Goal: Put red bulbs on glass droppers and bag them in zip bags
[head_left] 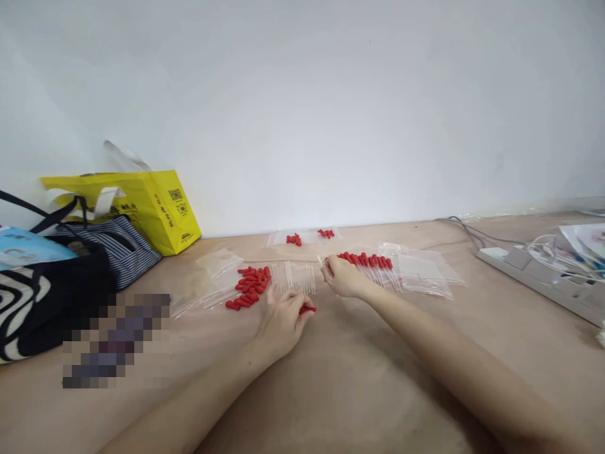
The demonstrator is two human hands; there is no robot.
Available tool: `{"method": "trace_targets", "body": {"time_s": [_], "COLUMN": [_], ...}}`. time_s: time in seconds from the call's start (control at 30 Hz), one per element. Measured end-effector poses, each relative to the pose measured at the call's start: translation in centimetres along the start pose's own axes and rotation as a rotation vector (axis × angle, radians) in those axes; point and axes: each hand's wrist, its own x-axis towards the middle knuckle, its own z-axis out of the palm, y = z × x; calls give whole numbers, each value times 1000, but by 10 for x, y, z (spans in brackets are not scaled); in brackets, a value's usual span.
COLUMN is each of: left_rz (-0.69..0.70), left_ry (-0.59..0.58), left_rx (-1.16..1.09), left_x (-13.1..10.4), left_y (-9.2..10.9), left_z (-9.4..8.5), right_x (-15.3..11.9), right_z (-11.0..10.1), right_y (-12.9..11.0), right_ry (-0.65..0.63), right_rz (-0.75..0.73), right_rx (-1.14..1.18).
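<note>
My left hand (283,318) is closed in a pinch, and a red rubber dropper bulb (308,309) pokes out between its fingers. Just left of it lies a pile of loose red dropper bulbs (253,284). Behind that hand, thin clear dropper tubes (293,277) rest side by side in a row. My right hand (341,276) pinches a slim, pale dropper tube (319,260) that sticks up past the fingertips. Beside the right hand, several droppers with red bulbs (368,260) lie in a row on clear plastic bags.
Clear zip bags (430,272) lie right of the droppers, more bags (208,284) left. A farther bag (309,237) holds red-ended droppers near the wall. A yellow bag (161,208) and black tote (80,284) stand left. A white power strip (534,280) with cables lies right.
</note>
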Motion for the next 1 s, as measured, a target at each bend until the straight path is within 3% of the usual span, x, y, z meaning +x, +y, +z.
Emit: {"method": "trace_targets", "body": {"time_s": [0.03,0.13,0.17,0.37,0.6,1.0], "left_rz": [24,54,55,41,61,48], "left_ry": [0,23,28,51,97,156], "left_rx": [-14,1,13,28,28,-28], "left_x": [-1,-1,-1,-1,0,0], "left_y": [2,4,3,0,0,7], "left_z": [2,7,8,9,9,5], "right_x": [-9,-31,-35,-48,-50,-51], "right_z": [2,15,20,44,51,51], "right_y": [8,36,44,62,51,50], "right_ry": [11,23,52,293,350,331], "right_rz": [-62,-458,-504,-583,-625,-726], "right_rx": [24,135,132,69,70,38]}}
